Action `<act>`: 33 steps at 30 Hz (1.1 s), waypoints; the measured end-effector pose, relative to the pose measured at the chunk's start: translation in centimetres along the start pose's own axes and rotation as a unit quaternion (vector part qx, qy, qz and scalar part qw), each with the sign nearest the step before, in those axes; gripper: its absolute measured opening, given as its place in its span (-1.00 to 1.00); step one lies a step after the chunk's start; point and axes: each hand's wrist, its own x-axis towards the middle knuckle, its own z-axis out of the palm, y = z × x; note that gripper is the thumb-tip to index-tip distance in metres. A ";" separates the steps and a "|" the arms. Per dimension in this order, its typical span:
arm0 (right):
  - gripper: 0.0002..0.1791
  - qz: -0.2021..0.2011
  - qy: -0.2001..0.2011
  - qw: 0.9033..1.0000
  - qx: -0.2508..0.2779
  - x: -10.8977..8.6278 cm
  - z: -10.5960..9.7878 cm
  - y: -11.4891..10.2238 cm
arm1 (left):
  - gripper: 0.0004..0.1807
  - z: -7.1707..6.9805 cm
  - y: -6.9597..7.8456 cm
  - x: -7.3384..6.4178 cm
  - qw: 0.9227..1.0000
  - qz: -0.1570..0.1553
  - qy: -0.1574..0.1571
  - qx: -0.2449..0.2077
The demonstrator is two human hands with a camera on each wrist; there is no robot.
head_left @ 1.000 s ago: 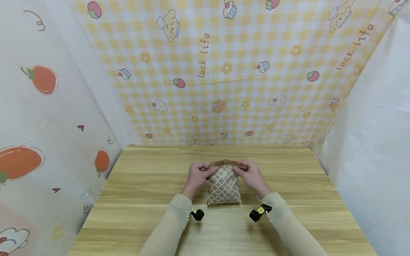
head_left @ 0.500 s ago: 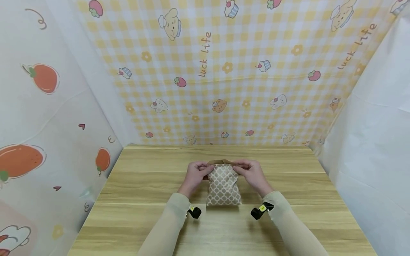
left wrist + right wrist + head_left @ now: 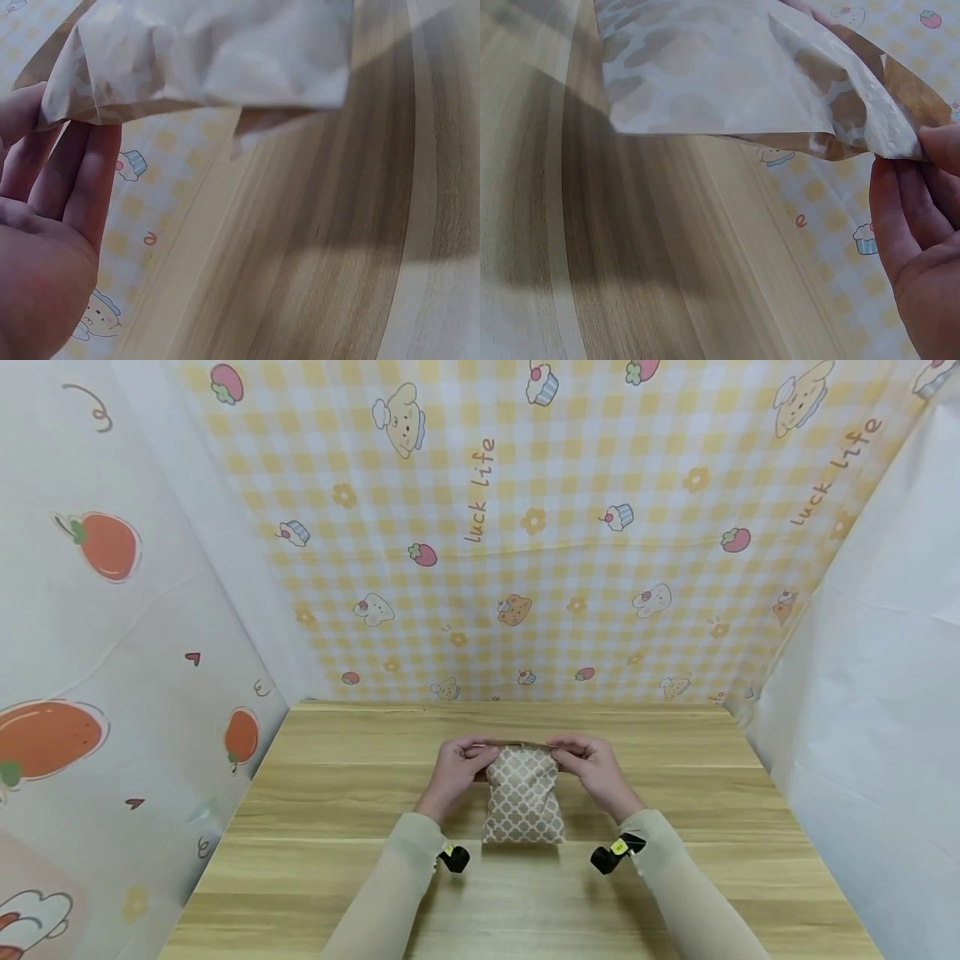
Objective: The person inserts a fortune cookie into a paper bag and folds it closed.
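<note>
A brown paper bag (image 3: pixel 522 797) with a white lattice pattern hangs upright between both hands in the head view. The left hand (image 3: pixel 459 768) pinches its top left corner, thumb in front and fingers behind. At the top right corner the right hand (image 3: pixel 592 766) pinches the paper the same way. In the left wrist view, the left hand (image 3: pixel 52 202) grips a creased edge of the bag (image 3: pixel 210 52). From the right wrist, the right hand (image 3: pixel 922 217) holds the rim, where plain brown inner paper shows beside the patterned face (image 3: pixel 705 75). The bag's contents are hidden.
The wooden table (image 3: pixel 345 785) lies beneath the hands. A yellow checked cloth (image 3: pixel 450 485) with cartoon prints hangs behind it, and white sheets stand at both sides. Small black cameras (image 3: pixel 454 858) sit on both wrists.
The bag's raised brown back edge, seen above the front earlier, has narrowed to a thin strip as the mouth closes up. Both hands have shifted slightly apart, still pinching the corners.
</note>
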 end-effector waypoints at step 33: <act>-0.60 -0.023 -0.044 0.972 -0.231 1.6 1.1 -1.9 | -0.67 1.0 0.0 -0.4 0.997 0.033 -0.007 0.077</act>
